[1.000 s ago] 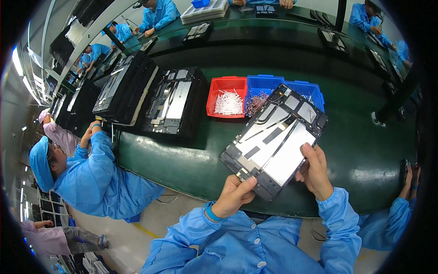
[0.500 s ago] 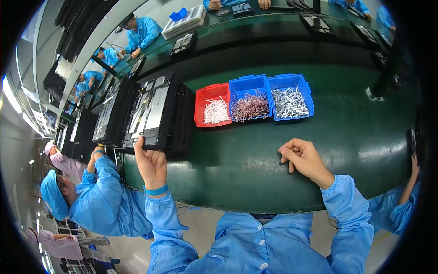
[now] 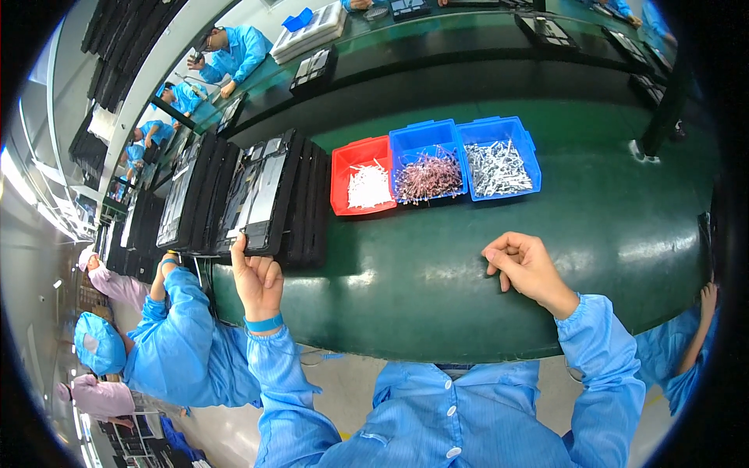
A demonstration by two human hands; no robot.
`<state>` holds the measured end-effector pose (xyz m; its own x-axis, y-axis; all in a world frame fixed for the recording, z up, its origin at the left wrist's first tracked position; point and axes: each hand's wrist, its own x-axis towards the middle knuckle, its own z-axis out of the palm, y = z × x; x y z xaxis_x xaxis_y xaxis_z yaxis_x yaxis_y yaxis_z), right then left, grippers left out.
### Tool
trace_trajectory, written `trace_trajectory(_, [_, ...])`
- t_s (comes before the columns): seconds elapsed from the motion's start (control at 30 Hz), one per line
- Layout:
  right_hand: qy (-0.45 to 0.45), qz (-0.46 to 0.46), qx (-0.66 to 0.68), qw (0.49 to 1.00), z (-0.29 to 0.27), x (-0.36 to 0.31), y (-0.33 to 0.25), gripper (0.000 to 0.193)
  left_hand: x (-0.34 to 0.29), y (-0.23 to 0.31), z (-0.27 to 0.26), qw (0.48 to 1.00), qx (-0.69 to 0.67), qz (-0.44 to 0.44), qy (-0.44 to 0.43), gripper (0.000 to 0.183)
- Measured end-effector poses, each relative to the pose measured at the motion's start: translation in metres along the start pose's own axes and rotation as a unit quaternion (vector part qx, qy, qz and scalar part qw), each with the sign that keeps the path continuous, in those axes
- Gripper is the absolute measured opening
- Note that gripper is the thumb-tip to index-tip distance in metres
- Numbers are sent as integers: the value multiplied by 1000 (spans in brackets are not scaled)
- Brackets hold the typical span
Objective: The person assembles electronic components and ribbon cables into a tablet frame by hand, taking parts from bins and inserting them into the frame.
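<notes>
Device (image 3: 264, 191) on stack (image 3: 310, 214), edge in left hand's (image 3: 259, 282) grip; right hand's (image 3: 527, 269) grip narrow; any writing too small.

A glossy green worktable (image 3: 406, 312) stands on pale floor (image 3: 347, 390) — strip lights (image 3: 22, 185) glow left.

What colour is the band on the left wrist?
Blue: the wristband shows best in the head view, just below the left hand.

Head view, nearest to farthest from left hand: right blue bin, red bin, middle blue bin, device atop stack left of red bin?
From left hand:
1. Device: at the thumb, just ahead.
2. Red bin: ahead, right.
3. Middle blue bin: farther right.
4. Right blue bin: rightmost in the row.
</notes>
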<state>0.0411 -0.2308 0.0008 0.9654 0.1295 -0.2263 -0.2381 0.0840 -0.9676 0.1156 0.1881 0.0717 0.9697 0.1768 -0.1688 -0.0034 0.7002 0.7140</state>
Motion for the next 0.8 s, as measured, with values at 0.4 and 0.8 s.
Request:
trace_trajectory(0.4, [2,13,-14,1000,1,0,-6,16,-14,18,-6,881,458,14,122,61])
trace_trajectory(0.8, [-10,7,-10,1000,2,5,1,17,-55,-50,24,840,530,82,-84,19])
